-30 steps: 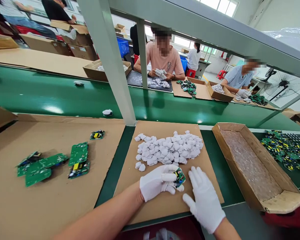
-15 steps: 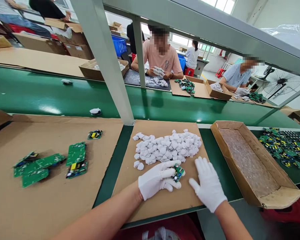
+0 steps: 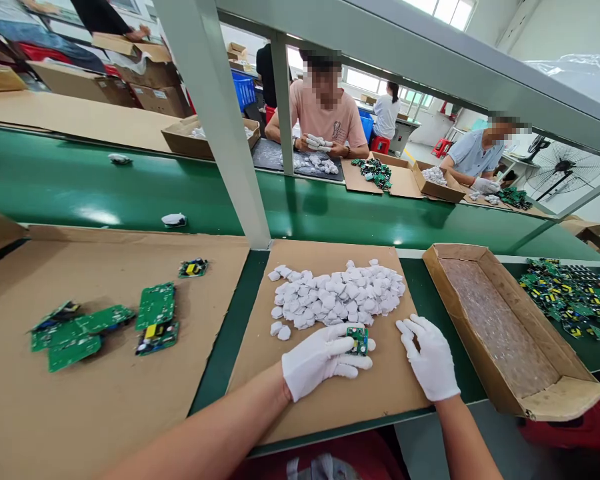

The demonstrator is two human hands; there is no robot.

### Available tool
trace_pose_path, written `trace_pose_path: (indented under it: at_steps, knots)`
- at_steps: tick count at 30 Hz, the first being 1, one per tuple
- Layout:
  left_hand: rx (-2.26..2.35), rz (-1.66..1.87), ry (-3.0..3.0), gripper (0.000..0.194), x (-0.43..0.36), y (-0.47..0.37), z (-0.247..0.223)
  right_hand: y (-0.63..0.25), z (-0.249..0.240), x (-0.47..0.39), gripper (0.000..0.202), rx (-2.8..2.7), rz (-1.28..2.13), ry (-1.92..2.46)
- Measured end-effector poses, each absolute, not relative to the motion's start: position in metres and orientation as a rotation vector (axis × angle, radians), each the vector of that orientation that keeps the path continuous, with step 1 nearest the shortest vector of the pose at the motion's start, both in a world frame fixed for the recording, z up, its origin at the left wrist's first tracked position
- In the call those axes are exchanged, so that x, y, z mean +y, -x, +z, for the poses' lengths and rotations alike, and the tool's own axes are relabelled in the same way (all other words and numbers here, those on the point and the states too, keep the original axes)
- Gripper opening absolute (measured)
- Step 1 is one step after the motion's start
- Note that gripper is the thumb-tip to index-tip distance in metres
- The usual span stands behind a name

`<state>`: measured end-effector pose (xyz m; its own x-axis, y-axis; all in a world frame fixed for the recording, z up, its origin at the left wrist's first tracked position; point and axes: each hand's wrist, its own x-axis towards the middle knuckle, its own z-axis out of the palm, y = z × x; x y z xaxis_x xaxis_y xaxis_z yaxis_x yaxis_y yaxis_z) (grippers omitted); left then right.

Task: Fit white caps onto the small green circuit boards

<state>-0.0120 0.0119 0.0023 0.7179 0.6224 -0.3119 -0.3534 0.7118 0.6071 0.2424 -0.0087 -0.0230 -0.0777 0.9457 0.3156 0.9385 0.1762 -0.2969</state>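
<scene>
My left hand (image 3: 325,357), in a white glove, is closed on a small green circuit board (image 3: 357,341), its component side facing up. Just behind it, a heap of white padded pieces (image 3: 337,293) lies on a cardboard sheet (image 3: 275,400). To the right of the board, my gloved right hand (image 3: 427,357) hovers near the sheet's right edge. Its fingers are curled and the fingertips meet the thumb; whatever is between them, if anything, is too small to make out.
Several circuit boards (image 3: 80,333) lie on the left cardboard (image 3: 145,413). On the right stand an open cardboard box (image 3: 500,327) and a pile of boards (image 3: 570,293). Behind runs a green conveyor belt (image 3: 330,210) carrying wrapped pieces (image 3: 174,220). A grey post (image 3: 225,127) rises ahead; co-workers sit opposite (image 3: 325,113).
My right hand has gone from flat, spread fingers to a curled pinch, shifting slightly right. The board in my left hand has turned more upright. Pieces on the belt have slid left.
</scene>
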Motion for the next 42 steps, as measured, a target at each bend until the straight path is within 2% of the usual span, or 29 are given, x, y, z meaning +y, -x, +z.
trace_pose_path:
  at_steps: [5,7,10,15,21,24,27,29,34,38,40,42]
  knots:
    - [0.584,0.617,-0.554,0.038,0.011,0.01,0.0,-0.203,0.007,-0.027,0.033,-1.842,0.506,1.549]
    - [0.58,0.635,-0.598,0.039,0.01,0.009,-0.002,-0.186,0.015,-0.034,0.03,-1.788,0.599,1.499]
    - [0.577,0.666,-0.697,0.043,0.009,0.007,-0.006,-0.169,0.017,-0.037,0.021,-1.789,0.544,1.521]
    - [0.662,0.799,-0.881,0.049,0.003,0.003,-0.011,-0.161,0.01,-0.034,0.021,-1.812,0.457,1.625]
    - [0.825,0.854,-1.269,0.042,-0.003,0.002,-0.01,-0.154,0.005,-0.028,0.019,-1.84,0.315,1.693]
    - [0.807,0.857,-1.182,0.041,-0.002,0.002,-0.006,-0.156,0.006,-0.027,0.021,-1.856,0.466,1.62]
    - [0.711,0.853,-0.987,0.049,0.002,0.002,-0.002,-0.161,0.011,-0.028,0.034,-1.961,0.554,1.537]
    - [0.693,0.84,-0.899,0.051,0.003,0.003,0.0,-0.162,0.012,-0.029,0.034,-2.013,0.416,1.546]
    - [0.69,0.828,-0.856,0.036,0.002,0.0,0.002,-0.156,-0.001,-0.026,0.021,-2.06,0.028,1.496]
    - [0.706,0.874,-0.886,0.035,0.003,-0.004,-0.003,-0.147,-0.016,-0.022,0.021,-2.075,-0.195,1.426]
    - [0.765,0.895,-0.902,0.036,0.005,-0.004,-0.004,-0.144,-0.018,-0.021,0.02,-2.063,-0.199,1.394]
    - [0.755,0.886,-0.906,0.033,0.008,-0.003,-0.002,-0.143,-0.018,-0.021,0.022,-2.047,-0.02,1.373]
